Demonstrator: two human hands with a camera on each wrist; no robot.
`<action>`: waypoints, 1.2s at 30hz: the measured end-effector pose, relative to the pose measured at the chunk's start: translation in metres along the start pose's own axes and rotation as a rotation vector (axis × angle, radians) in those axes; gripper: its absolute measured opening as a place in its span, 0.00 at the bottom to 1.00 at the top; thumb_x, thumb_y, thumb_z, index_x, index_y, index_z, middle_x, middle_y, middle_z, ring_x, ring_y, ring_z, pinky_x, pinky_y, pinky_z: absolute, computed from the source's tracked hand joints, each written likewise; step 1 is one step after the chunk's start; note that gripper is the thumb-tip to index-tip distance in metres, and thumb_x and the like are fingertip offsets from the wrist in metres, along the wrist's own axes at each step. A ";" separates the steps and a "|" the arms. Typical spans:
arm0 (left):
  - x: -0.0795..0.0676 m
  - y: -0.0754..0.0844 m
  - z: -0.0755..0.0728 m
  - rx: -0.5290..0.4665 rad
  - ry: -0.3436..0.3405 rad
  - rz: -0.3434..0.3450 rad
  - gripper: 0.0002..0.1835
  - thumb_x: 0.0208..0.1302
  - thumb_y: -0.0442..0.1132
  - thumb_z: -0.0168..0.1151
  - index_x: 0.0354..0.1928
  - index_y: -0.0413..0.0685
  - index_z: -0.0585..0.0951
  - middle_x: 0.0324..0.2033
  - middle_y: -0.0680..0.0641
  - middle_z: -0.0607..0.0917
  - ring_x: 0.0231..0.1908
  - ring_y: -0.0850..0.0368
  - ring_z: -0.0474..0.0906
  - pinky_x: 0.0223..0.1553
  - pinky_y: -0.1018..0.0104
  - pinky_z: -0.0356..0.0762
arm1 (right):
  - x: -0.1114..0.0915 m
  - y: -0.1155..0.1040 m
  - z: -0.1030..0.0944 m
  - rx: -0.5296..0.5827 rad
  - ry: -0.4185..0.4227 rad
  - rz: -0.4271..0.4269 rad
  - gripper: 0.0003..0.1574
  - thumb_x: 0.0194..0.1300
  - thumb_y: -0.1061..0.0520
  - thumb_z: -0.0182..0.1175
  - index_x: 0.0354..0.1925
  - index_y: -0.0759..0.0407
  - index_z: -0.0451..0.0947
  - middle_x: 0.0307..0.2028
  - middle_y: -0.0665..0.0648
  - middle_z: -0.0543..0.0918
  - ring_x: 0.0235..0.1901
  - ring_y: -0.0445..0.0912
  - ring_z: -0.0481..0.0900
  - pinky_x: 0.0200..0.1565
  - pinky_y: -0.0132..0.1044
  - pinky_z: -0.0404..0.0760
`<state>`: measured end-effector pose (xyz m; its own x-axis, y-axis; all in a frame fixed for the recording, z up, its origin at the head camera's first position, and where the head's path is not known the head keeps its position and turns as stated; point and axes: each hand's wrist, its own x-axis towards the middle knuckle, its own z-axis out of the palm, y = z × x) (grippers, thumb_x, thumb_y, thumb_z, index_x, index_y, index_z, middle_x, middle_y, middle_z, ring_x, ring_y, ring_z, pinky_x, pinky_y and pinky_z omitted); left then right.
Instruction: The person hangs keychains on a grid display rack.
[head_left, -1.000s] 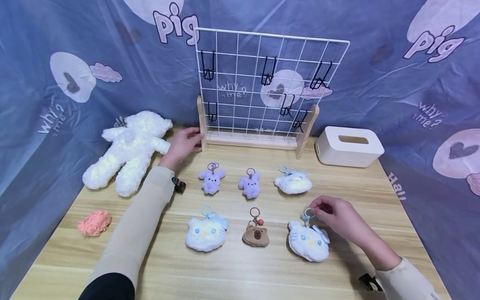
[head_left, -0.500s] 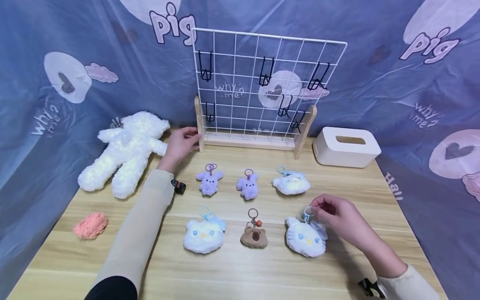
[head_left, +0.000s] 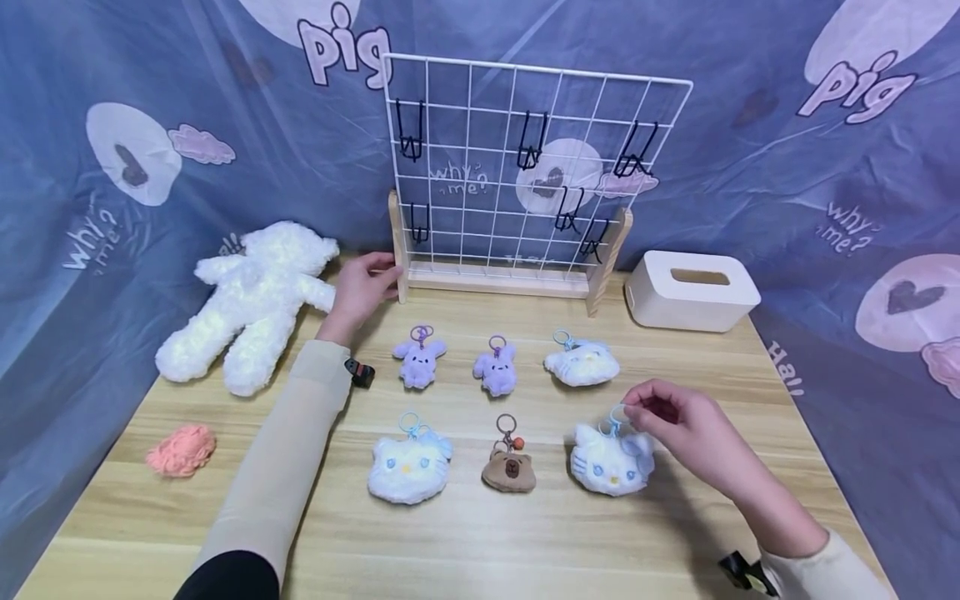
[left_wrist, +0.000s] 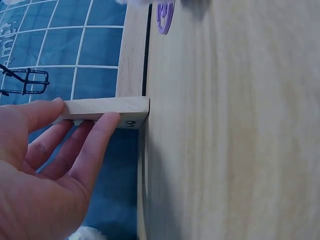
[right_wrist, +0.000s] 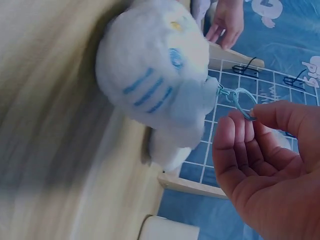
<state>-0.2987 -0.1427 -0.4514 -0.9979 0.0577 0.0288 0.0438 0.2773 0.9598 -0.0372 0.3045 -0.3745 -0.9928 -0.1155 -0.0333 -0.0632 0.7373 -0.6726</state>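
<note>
My right hand (head_left: 686, 429) pinches the light-blue ring (right_wrist: 245, 104) of a white plush cat-face keychain (head_left: 611, 461). In the right wrist view the plush (right_wrist: 155, 65) hangs from that ring, its blue whiskers and one eye showing. My left hand (head_left: 362, 292) holds the left wooden upright (left_wrist: 107, 106) of the wire grid rack (head_left: 491, 283), thumb on one face and fingers on the other. Several black hooks (head_left: 530, 154) hang on the grid, with nothing on them. Nearer me lie two more white cat keychains (head_left: 408, 468) (head_left: 583, 364) and a brown capybara keychain (head_left: 510, 472).
Two purple bunny keychains (head_left: 418, 364) (head_left: 495, 372) lie before the rack. A white plush bear (head_left: 255, 300) is at the back left, a pink fluffy item (head_left: 182, 451) at the left. A white tissue box (head_left: 693, 292) stands right of the rack.
The cat keychain in my right hand has risen a little and turned more upright, as the hand moved slightly up. My left hand stays on the rack's upright.
</note>
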 end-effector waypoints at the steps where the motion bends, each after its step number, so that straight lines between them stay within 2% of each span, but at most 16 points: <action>1: 0.000 0.000 0.000 0.001 0.003 0.002 0.22 0.83 0.34 0.65 0.71 0.30 0.81 0.63 0.28 0.85 0.55 0.40 0.89 0.54 0.59 0.99 | 0.000 -0.001 -0.001 0.002 -0.001 -0.004 0.03 0.81 0.59 0.68 0.48 0.56 0.88 0.39 0.52 0.91 0.36 0.32 0.83 0.35 0.27 0.84; 6: 0.000 0.001 0.001 0.004 0.010 0.000 0.21 0.83 0.34 0.65 0.71 0.30 0.81 0.62 0.28 0.85 0.54 0.41 0.89 0.52 0.61 0.99 | 0.003 -0.006 -0.010 0.011 -0.005 -0.018 0.04 0.82 0.58 0.67 0.49 0.57 0.87 0.41 0.54 0.92 0.37 0.34 0.85 0.36 0.27 0.86; 10: -0.001 0.001 0.000 0.003 0.019 0.005 0.21 0.83 0.33 0.65 0.71 0.30 0.81 0.62 0.28 0.85 0.53 0.43 0.89 0.53 0.60 0.98 | 0.011 -0.010 -0.020 0.011 0.030 -0.055 0.04 0.82 0.60 0.67 0.50 0.59 0.87 0.40 0.56 0.92 0.36 0.36 0.86 0.34 0.27 0.86; 14: -0.001 0.001 0.000 0.001 0.024 0.015 0.21 0.83 0.33 0.65 0.70 0.30 0.81 0.62 0.27 0.85 0.54 0.41 0.89 0.54 0.58 0.98 | 0.022 -0.012 -0.034 -0.001 0.095 -0.099 0.04 0.80 0.63 0.68 0.49 0.61 0.88 0.37 0.49 0.90 0.33 0.34 0.82 0.31 0.26 0.82; 19: -0.001 0.000 0.002 -0.006 0.024 0.021 0.20 0.83 0.33 0.65 0.69 0.30 0.82 0.62 0.27 0.86 0.58 0.34 0.89 0.52 0.62 0.99 | 0.037 -0.012 -0.051 -0.006 0.144 -0.115 0.04 0.79 0.65 0.67 0.49 0.63 0.87 0.35 0.38 0.87 0.33 0.31 0.80 0.30 0.23 0.78; 25: -0.001 -0.001 0.001 -0.008 0.019 0.012 0.21 0.83 0.33 0.64 0.70 0.30 0.81 0.62 0.28 0.85 0.57 0.33 0.88 0.47 0.70 0.98 | 0.050 -0.019 -0.064 0.001 0.181 -0.141 0.03 0.78 0.64 0.69 0.48 0.62 0.88 0.33 0.37 0.88 0.32 0.30 0.83 0.31 0.20 0.80; 32: 0.000 -0.001 0.000 -0.007 0.018 0.015 0.21 0.83 0.34 0.65 0.71 0.30 0.81 0.62 0.27 0.85 0.57 0.33 0.88 0.48 0.67 0.98 | 0.065 -0.024 -0.072 0.003 0.192 -0.088 0.06 0.80 0.59 0.68 0.50 0.61 0.87 0.33 0.34 0.88 0.33 0.28 0.85 0.33 0.19 0.82; 36: 0.000 -0.001 0.001 -0.009 0.016 0.017 0.21 0.83 0.34 0.65 0.70 0.30 0.81 0.62 0.27 0.85 0.56 0.33 0.88 0.49 0.65 0.99 | 0.075 -0.022 -0.073 0.019 0.185 -0.054 0.08 0.82 0.60 0.66 0.52 0.64 0.86 0.32 0.32 0.87 0.34 0.27 0.86 0.35 0.17 0.83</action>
<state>-0.2992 -0.1424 -0.4530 -0.9977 0.0474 0.0491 0.0601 0.2680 0.9615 -0.1172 0.3280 -0.3084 -0.9899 -0.0293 0.1386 -0.1170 0.7204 -0.6837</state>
